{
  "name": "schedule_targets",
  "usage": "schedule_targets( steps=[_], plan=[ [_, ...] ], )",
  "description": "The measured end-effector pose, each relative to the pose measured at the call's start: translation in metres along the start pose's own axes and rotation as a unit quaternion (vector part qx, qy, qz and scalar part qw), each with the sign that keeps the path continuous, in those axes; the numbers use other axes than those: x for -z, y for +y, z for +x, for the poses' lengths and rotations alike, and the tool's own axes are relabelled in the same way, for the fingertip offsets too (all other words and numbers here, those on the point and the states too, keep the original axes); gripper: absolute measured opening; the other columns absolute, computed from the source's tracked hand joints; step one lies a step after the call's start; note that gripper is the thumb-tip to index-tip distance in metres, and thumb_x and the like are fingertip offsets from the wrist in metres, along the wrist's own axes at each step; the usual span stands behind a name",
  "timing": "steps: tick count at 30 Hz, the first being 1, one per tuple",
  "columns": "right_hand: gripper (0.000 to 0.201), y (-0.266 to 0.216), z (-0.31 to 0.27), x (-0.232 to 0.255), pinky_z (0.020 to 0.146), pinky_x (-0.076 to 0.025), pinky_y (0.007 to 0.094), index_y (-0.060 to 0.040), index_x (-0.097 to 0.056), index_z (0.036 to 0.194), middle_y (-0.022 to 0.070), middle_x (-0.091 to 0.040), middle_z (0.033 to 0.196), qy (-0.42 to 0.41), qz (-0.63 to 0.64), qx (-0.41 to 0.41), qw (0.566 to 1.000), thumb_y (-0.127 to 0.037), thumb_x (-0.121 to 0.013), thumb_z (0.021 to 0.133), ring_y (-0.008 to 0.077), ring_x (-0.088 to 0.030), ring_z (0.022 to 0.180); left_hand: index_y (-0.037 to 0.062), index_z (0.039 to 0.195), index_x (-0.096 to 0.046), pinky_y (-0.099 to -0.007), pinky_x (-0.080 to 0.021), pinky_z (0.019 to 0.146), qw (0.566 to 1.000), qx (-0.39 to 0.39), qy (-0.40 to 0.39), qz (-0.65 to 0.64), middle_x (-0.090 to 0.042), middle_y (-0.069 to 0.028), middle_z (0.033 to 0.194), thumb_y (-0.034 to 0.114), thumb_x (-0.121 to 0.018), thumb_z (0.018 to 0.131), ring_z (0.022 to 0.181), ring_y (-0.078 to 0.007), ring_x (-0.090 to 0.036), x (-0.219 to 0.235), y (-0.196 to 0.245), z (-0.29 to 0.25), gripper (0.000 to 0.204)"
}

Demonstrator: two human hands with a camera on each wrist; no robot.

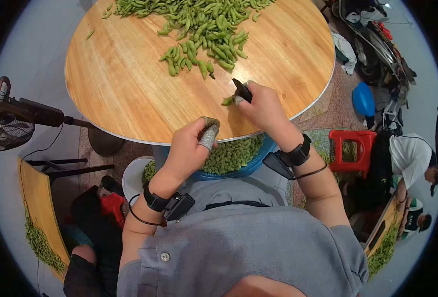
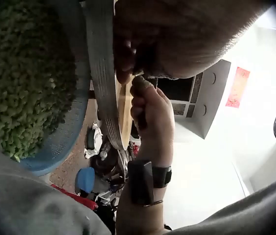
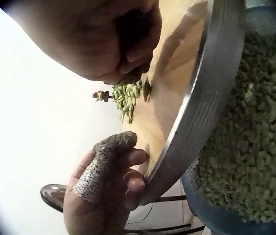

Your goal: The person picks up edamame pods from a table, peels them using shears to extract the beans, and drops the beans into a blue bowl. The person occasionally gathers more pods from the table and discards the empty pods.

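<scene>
Right hand (image 1: 264,106): grip closed round a dark tool (image 1: 241,90), which could nick a finger if it slipped. Left hand (image 1: 185,148): grip loosely curled, nothing visible in it. Green pod (image 1: 227,101): small, partly hidden, at the right fingertips, over the near worktop (image 1: 125,94).

The round table (image 1: 130,84) has a smooth, glossy wood top and a ridged metal-look rim. The basket (image 3: 204,210) looks like plastic. The red stool (image 1: 335,148) is glossy plastic; 1 shirt (image 1: 258,247) is matt woven cloth.
</scene>
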State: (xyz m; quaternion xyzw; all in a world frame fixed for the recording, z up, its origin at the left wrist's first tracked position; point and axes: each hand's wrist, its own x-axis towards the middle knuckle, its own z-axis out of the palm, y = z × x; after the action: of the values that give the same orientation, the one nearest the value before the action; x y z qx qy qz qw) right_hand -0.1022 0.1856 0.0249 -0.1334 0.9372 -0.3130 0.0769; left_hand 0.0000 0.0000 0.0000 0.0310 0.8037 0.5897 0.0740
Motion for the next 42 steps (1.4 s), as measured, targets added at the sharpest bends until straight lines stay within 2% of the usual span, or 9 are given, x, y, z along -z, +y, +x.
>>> schedule_targets(
  steps=[6, 10, 13, 14, 16, 21, 24, 31, 42],
  plan=[
    [0.023, 0.001, 0.012, -0.013, 0.062, -0.047, 0.046, -0.0005, -0.059, 0.081, 0.0204, -0.061, 0.074, 0.004, -0.102, 0.191, 0.976, -0.02, -0.066, 0.072, 0.0406, -0.058, 0.068, 0.0013, 0.106, -0.059, -0.0194, -0.045, 0.057, 0.988, 0.079, 0.012, -0.13, -0.062, -0.0012, 0.09, 0.005, -0.051, 0.089, 0.074, -0.008, -0.062, 0.003, -0.001, -0.002, 0.019],
    [0.022, 0.002, 0.009, -0.008, 0.06, -0.046, 0.0455, -0.0009, -0.057, 0.081, 0.0207, -0.061, 0.077, -0.043, -0.124, 0.144, 0.981, -0.02, -0.065, 0.073, 0.0429, -0.055, 0.065, 0.0018, 0.106, -0.059, -0.0193, -0.045, 0.058, 0.987, 0.066, 0.013, -0.148, -0.062, -0.0011, 0.091, 0.005, -0.05, 0.089, 0.072, -0.0078, -0.061, 0.001, -0.004, -0.005, 0.02],
    [0.018, 0.001, -0.002, -0.002, 0.05, -0.044, 0.0354, -0.0029, -0.06, 0.086, 0.0128, -0.064, 0.073, -0.044, -0.034, 0.122, 0.991, -0.019, -0.064, 0.078, 0.0306, -0.054, 0.052, 0.0013, 0.105, -0.059, -0.0198, -0.045, 0.057, 0.984, 0.058, 0.023, -0.164, -0.063, -0.0018, 0.09, 0.003, -0.049, 0.088, 0.07, -0.008, -0.061, -0.002, 0.003, -0.004, 0.019],
    [0.018, 0.002, -0.008, 0.002, 0.047, -0.04, 0.029, -0.0037, -0.06, 0.09, 0.0067, -0.062, 0.071, -0.134, 0.157, 0.059, 0.977, -0.019, -0.063, 0.081, 0.0203, -0.051, 0.05, 0.0004, 0.103, -0.058, -0.0205, -0.046, 0.057, 0.983, 0.051, 0.035, -0.175, -0.063, -0.0026, 0.088, 0.001, -0.048, 0.088, 0.069, -0.0084, -0.06, -0.004, 0.007, -0.004, 0.018],
    [0.02, 0.0, -0.024, 0.012, 0.046, -0.03, 0.016, -0.0052, -0.062, 0.101, -0.0065, -0.055, 0.069, -0.251, 0.403, -0.038, 0.879, -0.02, -0.062, 0.087, -0.0011, -0.041, 0.053, 0.0012, 0.103, -0.059, -0.0198, -0.044, 0.055, 0.976, 0.058, -0.019, -0.208, -0.063, -0.0028, 0.087, 0.003, -0.05, 0.089, 0.066, -0.0076, -0.059, -0.003, 0.015, -0.002, 0.016],
    [0.026, 0.007, -0.05, 0.006, 0.046, -0.029, 0.0173, -0.0051, -0.059, 0.112, -0.0061, -0.054, 0.072, -0.27, 0.466, -0.026, 0.843, -0.019, -0.058, 0.091, 0.0004, -0.04, 0.052, 0.0035, 0.101, -0.06, -0.0182, -0.04, 0.051, 0.935, 0.129, -0.122, -0.306, -0.063, -0.0022, 0.08, 0.012, -0.054, 0.092, 0.059, -0.0051, -0.053, -0.007, 0.013, -0.002, 0.014],
    [0.033, 0.003, -0.066, 0.01, 0.065, -0.042, 0.0214, -0.0021, -0.049, 0.126, -0.0002, -0.057, 0.089, -0.245, 0.478, -0.009, 0.843, -0.013, -0.045, 0.095, 0.0068, -0.051, 0.075, 0.004, 0.1, -0.06, -0.0178, -0.038, 0.05, 0.919, 0.127, -0.089, -0.362, -0.062, -0.001, 0.076, 0.012, -0.055, 0.092, 0.056, -0.0041, -0.05, -0.013, 0.007, -0.004, 0.012],
    [0.044, 0.018, -0.082, -0.002, 0.065, -0.042, 0.0203, -0.001, -0.04, 0.135, -0.0001, -0.056, 0.093, -0.18, 0.352, 0.147, 0.907, -0.007, -0.041, 0.092, 0.0054, -0.049, 0.075, 0.0025, 0.1, -0.062, -0.0176, -0.038, 0.051, 0.952, 0.099, -0.041, -0.286, -0.061, 0.001, 0.077, 0.01, -0.056, 0.091, 0.058, -0.0028, -0.048, -0.018, 0.013, -0.009, 0.013],
    [0.047, 0.011, -0.092, 0.004, 0.06, -0.039, 0.0192, -0.0038, -0.039, 0.137, -0.0019, -0.054, 0.089, -0.216, 0.385, 0.089, 0.893, -0.004, -0.04, 0.09, 0.0043, -0.046, 0.069, 0.0, 0.091, -0.061, -0.0243, -0.044, 0.056, 0.99, 0.001, 0.015, -0.139, -0.06, 0.0006, 0.076, 0.009, -0.059, 0.088, 0.062, -0.0076, -0.051, -0.027, 0.009, -0.015, 0.01]
  ],
)
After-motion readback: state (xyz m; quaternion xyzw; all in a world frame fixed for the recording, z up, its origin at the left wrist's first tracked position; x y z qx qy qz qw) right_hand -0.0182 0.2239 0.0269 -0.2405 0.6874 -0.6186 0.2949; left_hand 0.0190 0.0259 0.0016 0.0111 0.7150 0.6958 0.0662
